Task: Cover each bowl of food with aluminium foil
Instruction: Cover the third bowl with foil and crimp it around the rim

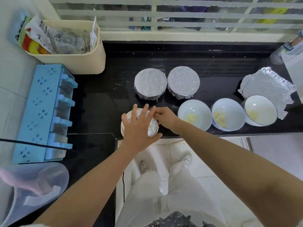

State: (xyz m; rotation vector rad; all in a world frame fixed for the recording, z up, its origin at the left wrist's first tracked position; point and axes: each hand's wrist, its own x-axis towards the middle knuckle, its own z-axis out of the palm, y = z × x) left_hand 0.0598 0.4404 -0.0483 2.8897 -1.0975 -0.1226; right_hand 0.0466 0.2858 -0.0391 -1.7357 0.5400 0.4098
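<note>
A bowl wrapped in foil stands at the front edge of the black counter. My left hand lies flat on top of it, fingers spread. My right hand pinches the foil at the bowl's far right rim. Two bowls with foil over them stand behind. To the right, three uncovered white bowls hold pale food. Loose foil sheets lie behind the rightmost bowl.
A blue condiment rack stands at the left, a cream bin with packets behind it. A clear plastic bottle lies at the far right. A translucent lid sits at the lower left. The window sill runs along the back.
</note>
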